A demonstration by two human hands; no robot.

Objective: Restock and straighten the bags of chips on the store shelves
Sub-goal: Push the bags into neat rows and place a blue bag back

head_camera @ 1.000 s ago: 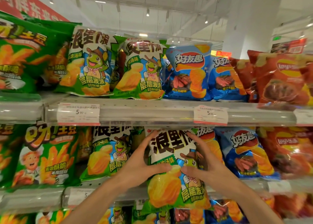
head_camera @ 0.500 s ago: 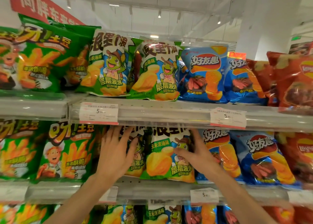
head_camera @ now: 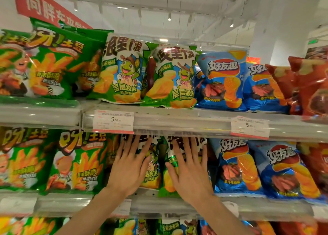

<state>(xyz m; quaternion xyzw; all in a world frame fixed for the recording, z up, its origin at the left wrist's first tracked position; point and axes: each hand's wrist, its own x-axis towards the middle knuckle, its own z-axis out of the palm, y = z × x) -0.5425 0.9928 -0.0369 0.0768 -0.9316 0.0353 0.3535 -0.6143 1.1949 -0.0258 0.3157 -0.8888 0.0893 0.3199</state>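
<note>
- Left hand [head_camera: 128, 170] and right hand [head_camera: 190, 172] lie spread flat, gripping nothing.
- Each presses a green turtle bag [head_camera: 152, 165] upright on the middle shelf [head_camera: 257, 210], likely squaring the row.

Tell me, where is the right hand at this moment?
In the head view the right hand lies flat, fingers spread, on a green frog chip bag on the middle shelf, beside the left hand.

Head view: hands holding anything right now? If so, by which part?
Nothing is gripped. Left hand and right hand lie flat, fingers spread, each pressing the front face of a frog-mascot chip bag on the middle shelf.
</note>
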